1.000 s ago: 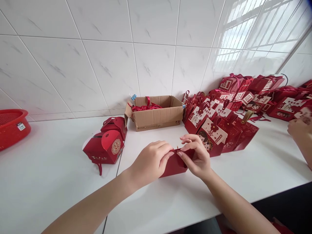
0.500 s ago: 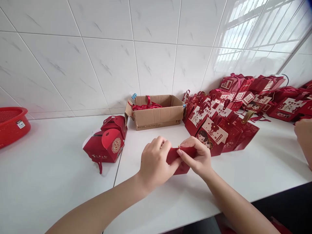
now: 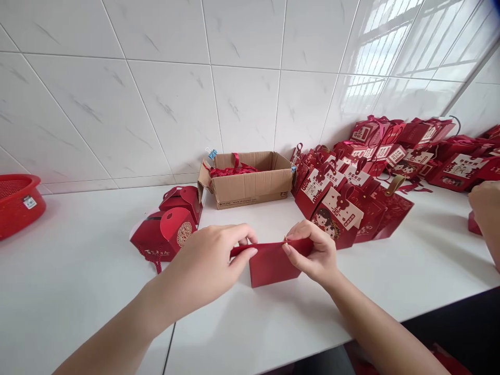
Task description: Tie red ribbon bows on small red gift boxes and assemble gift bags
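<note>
The plain red box [image 3: 273, 268] stands on your side of the carton [image 3: 253, 191], with its upper corners hidden under your fingers and its far side out of your sight. The white table [image 3: 222, 333] runs under the carton and past the frame. To the carton's right crowd the red gift boxes [image 3: 383, 166], overlapping so that many fronts are covered, and cut off at the far end. Well left of the carton, only part of the red basket [image 3: 15, 213] shows. Just left and forward of it sit the paired red boxes [image 3: 167, 224], the nearer partly behind your left hand [image 3: 213, 263]. Inside it, the red ribbons [image 3: 234, 169] disappear below the front wall. Far to its right, a co-worker's hand [image 3: 484, 219] is cropped, its fingers unreadable. In front of the carton, your left hand reaches in palm down, thumb below and forefinger above the top edge; how firmly they press, you cannot tell. Your right hand [image 3: 316, 252] comes in opposite, thumb and forefinger pinching that edge at a tiny gold-coloured fastener [image 3: 285, 240], its shape hard to make out.
</note>
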{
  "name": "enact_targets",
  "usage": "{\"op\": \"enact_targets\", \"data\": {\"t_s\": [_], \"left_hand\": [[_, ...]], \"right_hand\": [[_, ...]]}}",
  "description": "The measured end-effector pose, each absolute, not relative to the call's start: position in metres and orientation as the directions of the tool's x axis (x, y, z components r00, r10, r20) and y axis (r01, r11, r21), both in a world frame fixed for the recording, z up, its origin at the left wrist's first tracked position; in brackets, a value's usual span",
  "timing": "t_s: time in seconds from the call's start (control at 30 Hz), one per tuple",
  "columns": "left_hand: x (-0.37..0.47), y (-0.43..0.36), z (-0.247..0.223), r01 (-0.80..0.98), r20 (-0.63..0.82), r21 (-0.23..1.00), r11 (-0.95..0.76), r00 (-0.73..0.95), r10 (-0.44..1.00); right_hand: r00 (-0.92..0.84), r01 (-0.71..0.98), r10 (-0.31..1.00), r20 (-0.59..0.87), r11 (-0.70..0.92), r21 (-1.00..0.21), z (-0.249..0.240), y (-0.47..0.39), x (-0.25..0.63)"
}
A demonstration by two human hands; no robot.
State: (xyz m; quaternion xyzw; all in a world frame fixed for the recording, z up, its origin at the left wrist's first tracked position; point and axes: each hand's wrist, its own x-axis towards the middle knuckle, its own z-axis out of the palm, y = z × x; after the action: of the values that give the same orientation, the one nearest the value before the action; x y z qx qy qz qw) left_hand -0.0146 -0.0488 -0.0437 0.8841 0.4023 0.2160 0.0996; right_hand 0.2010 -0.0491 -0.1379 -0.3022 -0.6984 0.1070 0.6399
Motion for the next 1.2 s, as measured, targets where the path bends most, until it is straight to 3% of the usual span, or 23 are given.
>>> {"op": "enact_targets", "data": {"t_s": [0.17, 0.3, 0.5, 0.67, 0.9, 1.03, 1.2], "left_hand": [[-0.018, -0.059, -0.038, 0.511, 0.543, 0.437, -0.740, 0.506, 0.670], [-0.017, -0.053, -0.032, 0.421, 0.681, 0.435, -0.796, 0.425, 0.597], [-0.027, -0.039, -0.023, 0.381, 0.569, 0.557, -0.738, 0.472, 0.673], [-0.038, -0.042, -0.017, 0.422, 0.456, 0.580, -0.697, 0.541, 0.707], [-0.048, -0.039, -0.014, 0.432, 0.364, 0.711, -0.556, 0.450, 0.815], [-0.048, -0.041, -0.013, 0.362, 0.403, 0.737, -0.570, 0.443, 0.801], [-0.043, -0.045, -0.012, 0.327, 0.510, 0.663, -0.673, 0.462, 0.726]], "right_hand": [[-0.100, 0.160, 0.550, 0.829, 0.832, -0.532, -0.138, -0.051, 0.201], [-0.153, 0.054, 0.533, 0.832, 0.845, -0.532, -0.139, -0.053, 0.201], [-0.149, 0.048, 0.536, 0.831, 0.844, -0.535, -0.139, -0.053, 0.201], [-0.121, 0.067, 0.520, 0.845, 0.854, -0.516, -0.137, -0.051, 0.200], [-0.115, 0.101, 0.532, 0.839, 0.847, -0.522, -0.136, -0.051, 0.202], [-0.119, 0.103, 0.531, 0.839, 0.847, -0.521, -0.136, -0.051, 0.202], [-0.118, 0.099, 0.537, 0.835, 0.843, -0.529, -0.137, -0.051, 0.202]]}}
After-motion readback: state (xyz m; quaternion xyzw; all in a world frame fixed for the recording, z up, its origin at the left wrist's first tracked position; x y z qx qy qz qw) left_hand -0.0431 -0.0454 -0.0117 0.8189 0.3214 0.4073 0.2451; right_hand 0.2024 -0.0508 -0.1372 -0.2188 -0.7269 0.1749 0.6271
